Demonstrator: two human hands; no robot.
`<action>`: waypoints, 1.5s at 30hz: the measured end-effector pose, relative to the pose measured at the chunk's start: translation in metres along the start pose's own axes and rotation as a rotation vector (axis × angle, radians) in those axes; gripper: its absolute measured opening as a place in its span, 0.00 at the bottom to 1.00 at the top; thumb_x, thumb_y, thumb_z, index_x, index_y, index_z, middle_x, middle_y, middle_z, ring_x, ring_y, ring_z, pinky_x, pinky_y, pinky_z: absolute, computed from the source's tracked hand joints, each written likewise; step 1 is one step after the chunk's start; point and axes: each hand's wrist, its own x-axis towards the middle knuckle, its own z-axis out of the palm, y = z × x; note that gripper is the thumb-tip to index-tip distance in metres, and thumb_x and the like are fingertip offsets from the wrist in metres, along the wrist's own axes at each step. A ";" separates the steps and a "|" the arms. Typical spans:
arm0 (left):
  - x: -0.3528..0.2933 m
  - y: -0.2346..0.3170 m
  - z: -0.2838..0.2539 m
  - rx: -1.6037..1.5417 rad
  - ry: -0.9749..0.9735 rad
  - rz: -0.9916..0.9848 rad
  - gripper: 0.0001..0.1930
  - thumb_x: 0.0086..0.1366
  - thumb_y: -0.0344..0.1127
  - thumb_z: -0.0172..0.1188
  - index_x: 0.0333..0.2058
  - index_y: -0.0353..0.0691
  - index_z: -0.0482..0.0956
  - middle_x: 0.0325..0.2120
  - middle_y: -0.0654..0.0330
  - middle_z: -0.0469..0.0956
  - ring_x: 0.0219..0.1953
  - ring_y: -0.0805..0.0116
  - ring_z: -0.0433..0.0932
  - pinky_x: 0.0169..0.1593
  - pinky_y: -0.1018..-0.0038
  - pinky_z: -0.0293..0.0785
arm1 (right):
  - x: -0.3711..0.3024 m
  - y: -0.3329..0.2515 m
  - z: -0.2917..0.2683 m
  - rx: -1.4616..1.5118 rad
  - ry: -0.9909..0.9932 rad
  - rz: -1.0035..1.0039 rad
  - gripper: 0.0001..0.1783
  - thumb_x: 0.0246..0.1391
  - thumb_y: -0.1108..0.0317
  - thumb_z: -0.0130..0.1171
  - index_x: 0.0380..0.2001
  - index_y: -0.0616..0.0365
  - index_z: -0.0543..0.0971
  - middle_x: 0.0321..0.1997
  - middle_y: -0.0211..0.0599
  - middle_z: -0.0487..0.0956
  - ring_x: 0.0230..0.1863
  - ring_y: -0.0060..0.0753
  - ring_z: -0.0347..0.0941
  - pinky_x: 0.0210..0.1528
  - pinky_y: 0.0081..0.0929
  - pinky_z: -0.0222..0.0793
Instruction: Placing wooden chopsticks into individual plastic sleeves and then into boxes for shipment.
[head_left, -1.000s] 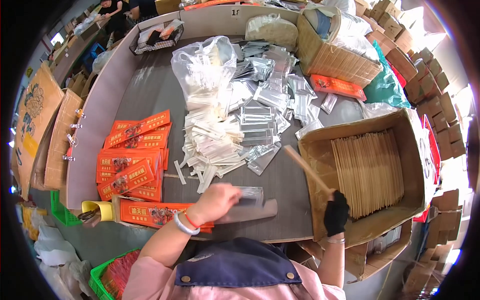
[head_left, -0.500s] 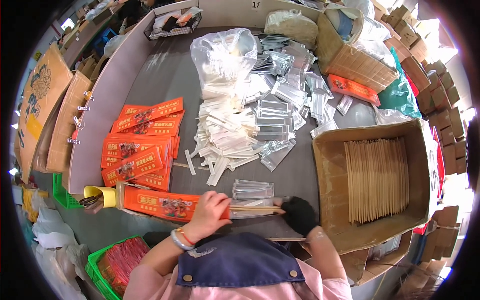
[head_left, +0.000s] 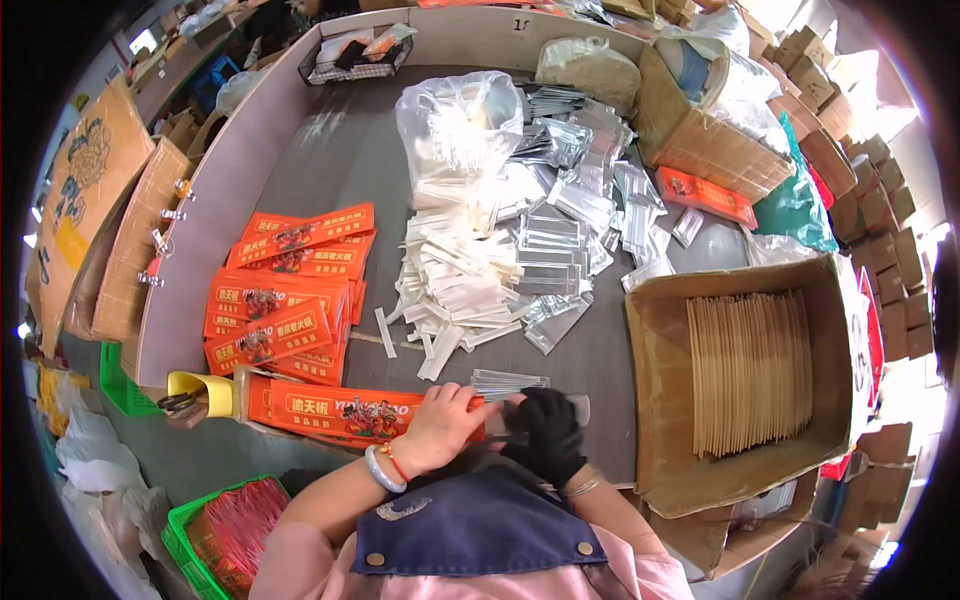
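Observation:
At the table's near edge, my left hand [head_left: 440, 430] is closed on the right end of a printed red chopstick sleeve [head_left: 335, 410]. This sleeve overlaps more red sleeves in a holder. My right hand [head_left: 548, 432], in a black glove with bare fingertips, is bent at the sleeve's end, close to my left fingertips. Whatever its fingers hold is hidden. Small clear packets [head_left: 505, 381] lie just beyond both hands, and clear plastic shows beside the glove. No chopsticks show between the hands.
A carton of wooden chopsticks [head_left: 750, 375] stands at right. White paper-wrapped strips [head_left: 460, 255] spill from a plastic bag mid-table, beside clear packets [head_left: 555, 250]. Red sleeves [head_left: 290, 290] are piled at left. A yellow roll with scissors [head_left: 205, 393] sits at the near left corner.
My right hand has moved left to my left hand, and the chopsticks it held have gone from sight at the sleeve's end. The top sleeve has slid right with my left hand.

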 end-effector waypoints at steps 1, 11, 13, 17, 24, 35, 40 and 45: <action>0.000 0.003 -0.004 0.000 0.003 -0.016 0.26 0.45 0.37 0.69 0.48 0.49 0.78 0.40 0.56 0.73 0.46 0.56 0.71 0.49 0.60 0.67 | -0.001 0.000 -0.014 -0.366 0.080 -0.081 0.33 0.37 0.53 0.74 0.47 0.51 0.74 0.45 0.38 0.74 0.48 0.42 0.72 0.51 0.39 0.63; -0.020 -0.075 -0.092 0.215 0.374 -0.316 0.21 0.42 0.30 0.71 0.38 0.38 0.77 0.53 0.46 0.67 0.57 0.42 0.64 0.60 0.52 0.62 | -0.018 0.010 -0.054 -0.389 0.091 0.120 0.32 0.34 0.49 0.72 0.42 0.52 0.76 0.41 0.36 0.77 0.44 0.43 0.73 0.49 0.42 0.61; -0.045 -0.044 -0.044 0.008 0.257 -0.449 0.37 0.44 0.47 0.76 0.52 0.38 0.74 0.59 0.46 0.63 0.62 0.42 0.59 0.65 0.46 0.53 | -0.019 -0.003 -0.049 -0.440 -0.003 0.100 0.33 0.34 0.49 0.73 0.45 0.51 0.75 0.43 0.35 0.76 0.46 0.42 0.72 0.52 0.43 0.59; -0.058 -0.015 0.005 -0.097 0.198 -0.593 0.48 0.42 0.55 0.76 0.59 0.38 0.67 0.60 0.47 0.60 0.65 0.41 0.54 0.66 0.41 0.45 | -0.025 -0.006 -0.045 -0.462 -0.061 0.091 0.35 0.34 0.49 0.73 0.46 0.50 0.75 0.43 0.33 0.76 0.47 0.41 0.71 0.53 0.45 0.56; -0.057 -0.022 0.004 -0.252 0.188 -0.645 0.50 0.43 0.56 0.76 0.60 0.34 0.65 0.61 0.45 0.62 0.67 0.43 0.52 0.68 0.44 0.40 | -0.017 -0.006 -0.029 -0.425 -0.212 -0.010 0.37 0.33 0.46 0.72 0.47 0.53 0.75 0.43 0.38 0.76 0.47 0.45 0.71 0.52 0.45 0.58; 0.004 -0.053 -0.008 -0.282 0.337 -0.409 0.13 0.54 0.37 0.68 0.34 0.37 0.78 0.32 0.54 0.79 0.37 0.51 0.78 0.40 0.60 0.73 | 0.040 0.029 -0.013 -0.393 -0.143 0.114 0.28 0.38 0.53 0.71 0.45 0.50 0.79 0.43 0.37 0.78 0.47 0.46 0.72 0.47 0.42 0.65; 0.033 -0.078 0.017 -0.090 0.199 -0.445 0.09 0.52 0.36 0.68 0.26 0.41 0.77 0.28 0.56 0.78 0.34 0.53 0.78 0.36 0.59 0.72 | 0.054 0.041 -0.016 -0.458 -0.020 0.091 0.26 0.39 0.54 0.71 0.43 0.50 0.79 0.43 0.39 0.78 0.47 0.46 0.72 0.48 0.42 0.65; 0.030 -0.079 -0.003 -0.105 0.215 -0.468 0.07 0.51 0.35 0.68 0.24 0.41 0.79 0.23 0.56 0.79 0.29 0.53 0.79 0.32 0.59 0.73 | 0.018 0.085 -0.059 -0.374 0.473 0.085 0.22 0.41 0.60 0.72 0.40 0.56 0.79 0.42 0.43 0.78 0.47 0.49 0.74 0.51 0.40 0.68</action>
